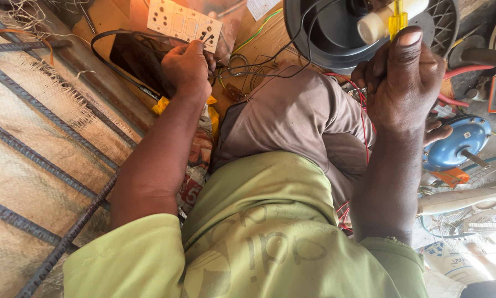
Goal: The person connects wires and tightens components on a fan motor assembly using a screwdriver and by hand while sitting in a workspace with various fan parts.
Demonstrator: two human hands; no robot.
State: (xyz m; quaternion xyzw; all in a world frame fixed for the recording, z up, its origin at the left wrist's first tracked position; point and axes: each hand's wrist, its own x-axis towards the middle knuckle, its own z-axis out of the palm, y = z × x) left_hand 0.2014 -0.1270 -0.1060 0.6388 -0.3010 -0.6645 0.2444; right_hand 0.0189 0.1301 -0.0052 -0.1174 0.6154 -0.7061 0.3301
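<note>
From the head camera, the left hand [186, 66] reaches far forward with fingers curled at the white socket board [184, 24], seemingly on a black plug there, while the nearer right hand [401, 83] grips a yellow-handled screwdriver [396, 21] upright before the black fan housing [336, 33].

White switchboard [184, 23], yellow-handled screwdriver [396, 21], blue motor housing [453, 140], seemingly red wires [363, 107].

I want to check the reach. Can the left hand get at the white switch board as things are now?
Probably yes. The left hand is already at the lower edge of the switch board, at a plug with a black cable, and nothing lies between them.
</note>
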